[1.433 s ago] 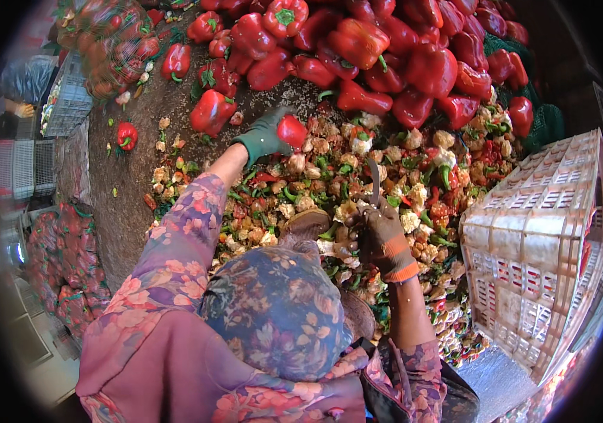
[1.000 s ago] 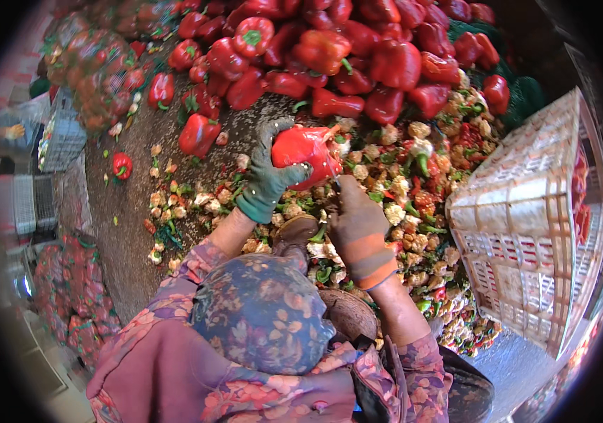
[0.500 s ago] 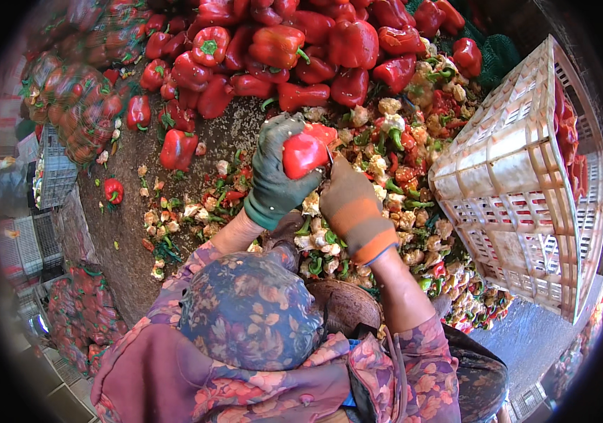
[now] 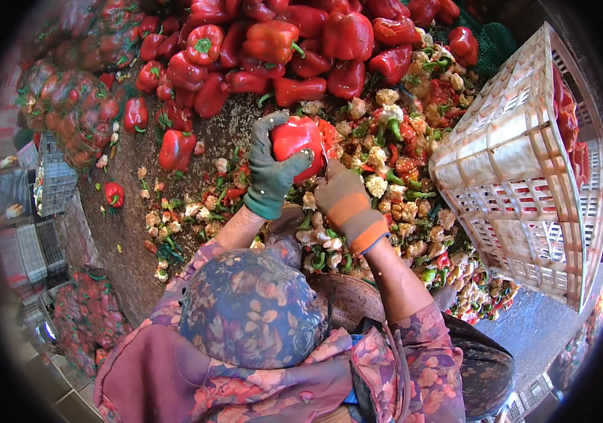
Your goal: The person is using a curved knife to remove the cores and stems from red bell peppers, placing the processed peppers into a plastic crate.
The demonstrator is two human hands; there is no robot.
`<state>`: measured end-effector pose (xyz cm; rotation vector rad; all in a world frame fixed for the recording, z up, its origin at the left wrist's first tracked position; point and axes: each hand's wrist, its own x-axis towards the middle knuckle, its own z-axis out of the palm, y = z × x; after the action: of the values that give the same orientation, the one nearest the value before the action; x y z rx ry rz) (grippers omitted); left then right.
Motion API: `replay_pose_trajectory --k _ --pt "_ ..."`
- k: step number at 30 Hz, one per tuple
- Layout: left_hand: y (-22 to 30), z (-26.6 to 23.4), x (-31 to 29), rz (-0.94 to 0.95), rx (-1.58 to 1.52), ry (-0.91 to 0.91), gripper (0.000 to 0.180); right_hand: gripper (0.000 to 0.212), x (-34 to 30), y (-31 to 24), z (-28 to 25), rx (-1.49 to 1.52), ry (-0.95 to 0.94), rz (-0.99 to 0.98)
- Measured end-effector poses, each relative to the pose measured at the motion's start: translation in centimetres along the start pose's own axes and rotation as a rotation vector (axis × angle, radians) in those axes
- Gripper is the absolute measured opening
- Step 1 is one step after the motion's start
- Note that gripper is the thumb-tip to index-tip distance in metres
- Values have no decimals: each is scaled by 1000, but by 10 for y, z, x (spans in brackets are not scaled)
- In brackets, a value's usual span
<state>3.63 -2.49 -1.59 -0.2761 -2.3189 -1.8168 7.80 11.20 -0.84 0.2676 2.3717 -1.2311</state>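
Note:
My left hand, in a dark green glove, is closed around a red bell pepper. Its fingers wrap the pepper's left side and the thumb presses across the front. On the right side of the pepper, red flesh looks cut. My right hand, in a brown glove with orange bands, is closed on a small knife, whose thin blade touches the pepper's right edge. The knife's handle is hidden inside the fist. Below both hands lie discarded pepper cores with pale seeds and green stems.
A heap of whole red peppers lies ahead. At right, a tilted white plastic crate holds red pepper pieces. Net sacks of peppers stand at left, and a few loose peppers lie on the brown ground.
The red bell pepper has turned in my left hand and shifted slightly up and left, showing more of its smooth side. My right hand has moved slightly left with the knife.

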Motion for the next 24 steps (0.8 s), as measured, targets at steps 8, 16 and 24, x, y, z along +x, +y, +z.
replay_pose_trajectory --k 8,16,24 --pt "26 -22 33 -341 -597 89 48 28 -7 10 -29 -126 115 138" --pt "24 -8 27 -393 -774 -343 63 22 -2 6 -43 1230 -76 158" --pt "10 10 -7 28 38 -77 84 27 1 17 -6 683 387 -409"
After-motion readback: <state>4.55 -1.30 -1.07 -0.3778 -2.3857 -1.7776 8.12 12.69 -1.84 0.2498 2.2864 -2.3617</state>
